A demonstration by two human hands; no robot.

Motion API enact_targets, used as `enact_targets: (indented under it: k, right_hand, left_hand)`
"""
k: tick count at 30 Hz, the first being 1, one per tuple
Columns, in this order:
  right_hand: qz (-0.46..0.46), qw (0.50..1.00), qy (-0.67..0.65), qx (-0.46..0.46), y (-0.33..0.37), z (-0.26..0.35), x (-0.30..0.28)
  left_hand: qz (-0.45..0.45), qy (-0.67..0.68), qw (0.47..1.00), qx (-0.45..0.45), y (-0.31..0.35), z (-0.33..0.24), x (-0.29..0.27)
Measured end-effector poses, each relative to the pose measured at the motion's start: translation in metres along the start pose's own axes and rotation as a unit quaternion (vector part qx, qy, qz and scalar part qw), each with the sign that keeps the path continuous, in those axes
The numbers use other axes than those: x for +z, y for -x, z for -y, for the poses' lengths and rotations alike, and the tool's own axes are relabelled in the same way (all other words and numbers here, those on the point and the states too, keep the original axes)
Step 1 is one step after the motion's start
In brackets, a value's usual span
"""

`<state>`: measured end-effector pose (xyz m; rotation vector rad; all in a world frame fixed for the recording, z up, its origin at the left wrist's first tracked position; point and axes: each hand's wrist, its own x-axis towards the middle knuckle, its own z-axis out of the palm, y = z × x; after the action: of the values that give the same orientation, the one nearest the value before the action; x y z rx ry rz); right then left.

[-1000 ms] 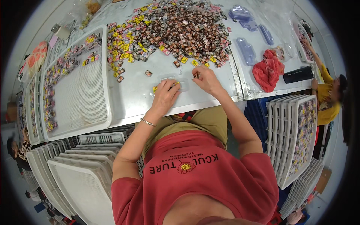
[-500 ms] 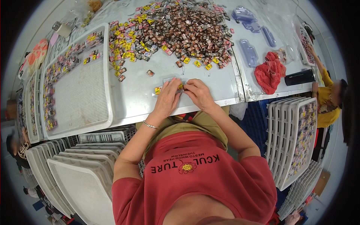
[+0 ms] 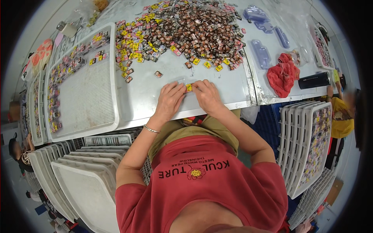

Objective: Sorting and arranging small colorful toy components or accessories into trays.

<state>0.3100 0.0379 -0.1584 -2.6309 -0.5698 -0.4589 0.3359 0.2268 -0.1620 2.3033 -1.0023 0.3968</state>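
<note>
My left hand [image 3: 170, 99] rests at the near part of the table, fingers bent and pressed together over a clear plastic piece [image 3: 181, 80]. Only the far edge of that plastic shows; my fingers cover the rest. A small yellow block-like piece [image 3: 189, 88] sits between my two hands. My right hand [image 3: 208, 98] pinches it at its right side with thumb and forefinger. Beyond my hands spreads a large heap of small printed pieces [image 3: 190, 31], brown, black, yellow and pink. One loose piece [image 3: 158, 74] lies apart from the heap.
At left lies a white mesh tray [image 3: 87, 99] with rows of pieces along its edges. Clear bluish plastic shells [image 3: 260, 54], a red cloth [image 3: 283, 77] and a black bottle [image 3: 314, 80] lie right. Stacked trays [image 3: 83, 186] stand below the table; a co-worker's yellow sleeve [image 3: 342, 116] shows at right.
My left hand has shifted slightly left, covering the yellow piece that showed beside it. The gap between my hands is wider, and the yellow piece there shows more fully.
</note>
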Motion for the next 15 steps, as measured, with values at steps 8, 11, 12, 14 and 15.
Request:
enact_targets:
  k: [8,11,12,14,15]
  right_hand:
    - [0.017,0.992,-0.127,0.016,-0.004,-0.007,0.000]
    - [0.035,0.990,-0.134,0.018,-0.003,-0.008,0.003]
    - [0.036,0.990,-0.136,0.025,-0.003,-0.009,0.004]
    - [0.035,0.989,-0.142,0.025,-0.002,-0.009,0.004]
    - [0.033,0.988,-0.147,0.026,-0.002,-0.009,0.004]
  left_hand:
    - [0.040,0.115,0.989,-0.085,-0.003,0.013,-0.004]
    - [0.036,0.127,0.986,-0.100,-0.002,0.015,-0.004]
    - [0.031,0.143,0.982,-0.121,-0.002,0.016,-0.004]
    - [0.011,0.129,0.987,-0.091,-0.003,0.017,-0.002]
    - [-0.011,0.116,0.991,-0.059,-0.004,0.017,-0.001]
